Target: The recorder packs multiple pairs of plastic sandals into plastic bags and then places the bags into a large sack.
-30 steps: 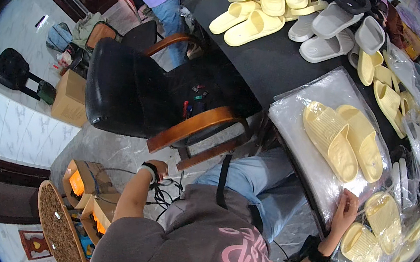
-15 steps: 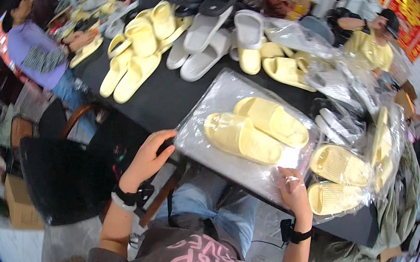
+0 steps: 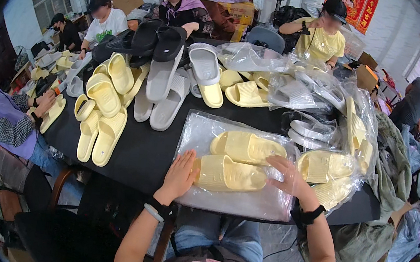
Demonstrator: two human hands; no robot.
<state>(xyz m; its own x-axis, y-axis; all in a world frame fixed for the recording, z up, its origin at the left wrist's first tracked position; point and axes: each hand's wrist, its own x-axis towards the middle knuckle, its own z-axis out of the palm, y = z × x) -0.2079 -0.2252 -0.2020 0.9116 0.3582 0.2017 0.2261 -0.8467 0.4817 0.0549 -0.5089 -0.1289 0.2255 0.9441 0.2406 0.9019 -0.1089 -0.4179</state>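
Observation:
Two pale yellow slide slippers (image 3: 228, 175) lie side by side on flat clear plastic bags (image 3: 235, 204) at the front of the black table. I cannot tell whether any film covers them. My left hand (image 3: 180, 174) rests flat with straight fingers beside the left end of the nearer slipper, nearly touching it. At the other end, my right hand (image 3: 287, 175) has its fingers spread near the right ends of both slippers. Neither hand grips anything. To the right of my right hand, another yellow pair (image 3: 324, 167) sits in a clear bag.
Loose yellow slippers (image 3: 106, 130) and grey slippers (image 3: 169, 99) are heaped at the left and back. Bagged grey slippers (image 3: 300, 92) pile up at the back right. A person in purple (image 3: 8, 115) handles a yellow slipper at the left. Others sit across the table (image 3: 145, 138).
My view has shifted. The two slippers and my hands have moved closer together. My left hand has come from the bags' left corner to the slippers; my right has risen from the near edge.

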